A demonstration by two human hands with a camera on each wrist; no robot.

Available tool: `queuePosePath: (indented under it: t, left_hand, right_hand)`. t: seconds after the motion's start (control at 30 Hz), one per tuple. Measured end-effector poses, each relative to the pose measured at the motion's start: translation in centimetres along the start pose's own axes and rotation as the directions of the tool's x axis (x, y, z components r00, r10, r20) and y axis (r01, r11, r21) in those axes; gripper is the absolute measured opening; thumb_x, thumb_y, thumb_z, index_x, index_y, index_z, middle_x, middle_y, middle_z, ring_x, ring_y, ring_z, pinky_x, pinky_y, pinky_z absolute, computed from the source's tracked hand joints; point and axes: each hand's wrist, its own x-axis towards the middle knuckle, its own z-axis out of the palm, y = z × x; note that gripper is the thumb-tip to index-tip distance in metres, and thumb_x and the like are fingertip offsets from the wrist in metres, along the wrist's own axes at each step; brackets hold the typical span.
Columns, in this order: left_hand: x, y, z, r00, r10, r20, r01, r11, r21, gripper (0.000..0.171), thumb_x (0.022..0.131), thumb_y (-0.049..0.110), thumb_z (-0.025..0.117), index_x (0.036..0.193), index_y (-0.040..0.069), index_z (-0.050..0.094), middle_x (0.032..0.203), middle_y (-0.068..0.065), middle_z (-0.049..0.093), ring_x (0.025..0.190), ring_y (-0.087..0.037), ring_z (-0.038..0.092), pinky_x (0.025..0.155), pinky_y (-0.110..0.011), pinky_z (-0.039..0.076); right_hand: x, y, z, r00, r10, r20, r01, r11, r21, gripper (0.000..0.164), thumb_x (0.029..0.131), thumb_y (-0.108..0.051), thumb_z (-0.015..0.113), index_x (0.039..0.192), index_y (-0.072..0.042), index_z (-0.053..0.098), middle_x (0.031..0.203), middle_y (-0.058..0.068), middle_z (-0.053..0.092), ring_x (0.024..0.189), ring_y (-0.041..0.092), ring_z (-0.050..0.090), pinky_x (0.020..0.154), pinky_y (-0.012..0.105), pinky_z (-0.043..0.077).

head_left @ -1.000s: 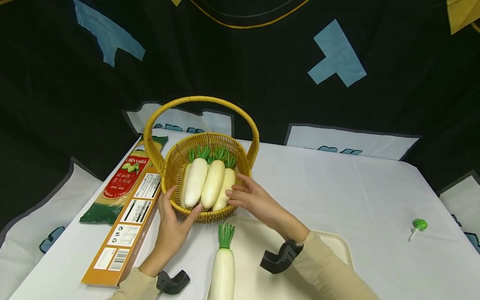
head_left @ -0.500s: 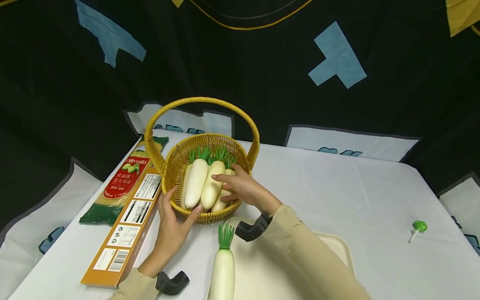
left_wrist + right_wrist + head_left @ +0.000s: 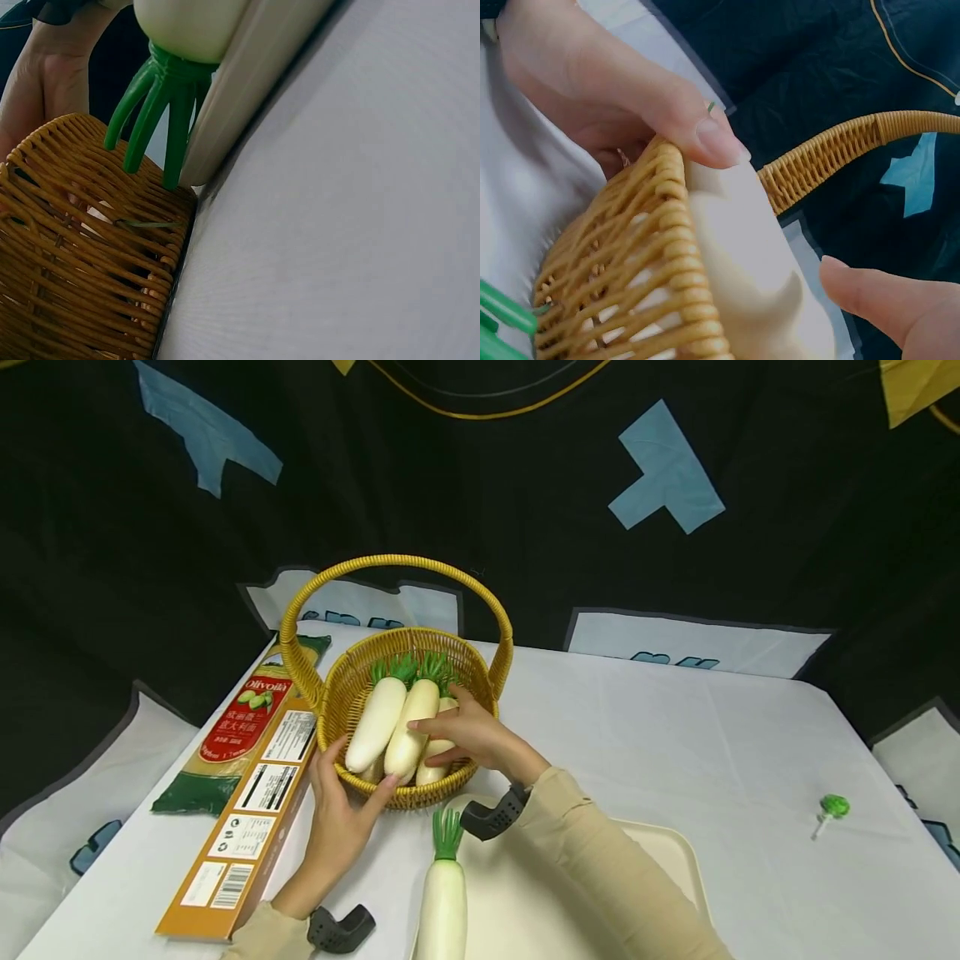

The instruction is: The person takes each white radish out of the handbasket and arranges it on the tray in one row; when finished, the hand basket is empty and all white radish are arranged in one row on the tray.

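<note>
Several white radishes [image 3: 378, 722] with green tops lie in a yellow wicker basket [image 3: 420, 797] with a tall handle. My left hand [image 3: 337, 818] grips the basket's near left rim, its thumb over the edge; the right wrist view shows that thumb [image 3: 720, 142] against the rim and a radish. Inside the basket, my right hand [image 3: 476, 735] reaches over the right-hand radishes with spread fingers, touching them and partly covering the rightmost. Another radish [image 3: 442, 910] lies before the basket, along the left edge of a cream tray [image 3: 525, 902].
An orange printed box [image 3: 240, 827] and a green-and-red pasta packet [image 3: 243, 718] lie left of the basket. Far right on the white table sits a green lollipop [image 3: 834, 806]. A dark cloth hangs behind.
My right hand has moved left and deeper into the basket, over the radishes. The radishes there have shifted left, the leftmost now more slanted. My left hand stays on the rim.
</note>
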Motion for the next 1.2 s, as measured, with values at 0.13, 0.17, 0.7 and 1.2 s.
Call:
queuePosePath:
  t: [0.13,0.17,0.7,1.2]
  left_hand:
    - [0.0,-0.2,0.0,1.000,0.017,-0.003,-0.017,1.000,-0.012,0.080,0.076,0.018,0.071,0.137,0.005,0.020,0.135,-0.020,0.020,0.121,-0.029,0.026,0.098,-0.052,0.023]
    - [0.0,-0.2,0.0,1.000,0.019,-0.003,-0.019,1.000,-0.013,0.080,0.076,0.018,0.071,0.137,0.005,0.020,0.135,-0.020,0.020,0.121,-0.029,0.026,0.098,-0.051,0.023]
    - [0.0,-0.1,-0.1,1.000,0.001,-0.006,-0.001,1.000,0.003,0.080,0.076,0.019,0.071,0.137,0.007,0.020,0.134,-0.020,0.020,0.118,-0.030,0.028,0.096,-0.051,0.026]
    - [-0.1,0.0,0.0,1.000,-0.018,-0.009,0.018,1.000,0.006,0.081,0.076,0.022,0.070,0.138,0.008,0.020,0.139,-0.021,0.017,0.127,-0.035,0.023,0.099,-0.059,0.023]
  right_hand:
    - [0.1,0.3,0.3,0.999,-0.042,-0.007,0.042,0.999,0.021,0.091,0.080,-0.018,0.069,0.146,-0.017,0.008,0.119,0.018,0.049,0.097,0.026,0.059,0.071,0.038,0.054]
    - [0.2,0.3,0.4,0.998,-0.052,-0.018,0.053,0.998,0.018,0.090,0.079,-0.018,0.069,0.146,-0.018,0.010,0.118,0.018,0.050,0.095,0.025,0.060,0.070,0.038,0.054]
    - [0.2,0.9,2.0,0.971,-0.226,-0.084,0.199,0.947,-0.251,0.081,0.078,-0.029,0.070,0.143,-0.029,0.022,0.109,0.017,0.053,0.081,0.018,0.060,0.061,0.030,0.054]
    - [0.1,0.9,1.5,0.978,-0.211,-0.007,0.203,0.948,-0.244,0.054,0.084,-0.018,0.061,0.132,-0.033,0.044,0.105,0.015,0.055,0.076,0.016,0.058,0.060,0.031,0.053]
